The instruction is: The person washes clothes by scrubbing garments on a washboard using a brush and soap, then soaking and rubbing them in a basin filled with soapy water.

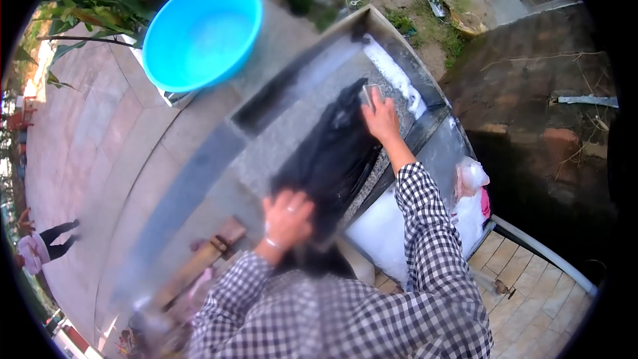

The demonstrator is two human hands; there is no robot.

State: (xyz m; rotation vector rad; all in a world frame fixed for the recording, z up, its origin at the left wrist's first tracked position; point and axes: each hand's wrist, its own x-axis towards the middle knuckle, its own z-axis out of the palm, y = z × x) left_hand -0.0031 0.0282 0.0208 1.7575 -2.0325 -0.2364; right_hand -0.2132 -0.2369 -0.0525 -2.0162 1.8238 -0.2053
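A wet black cloth (329, 153) is spread over the speckled slab (259, 166) of a washing sink. At its far end, my right hand (383, 119) is closed round a small pale block (369, 95); whether it is a brush or a soap bar I cannot make out. My left hand (288, 217), blurred, holds the cloth down at its near end, a ring on one finger. White suds (392, 70) lie along the sink's far right side.
A bright blue basin (203, 36) stands beyond the slab at the left. Right of the slab, a foam-filled trough (382, 233) has a plastic bag (472, 176) on its edge. A tap (502, 288) is below, a brick wall (538, 113) at right. Another person (43, 246) is far left.
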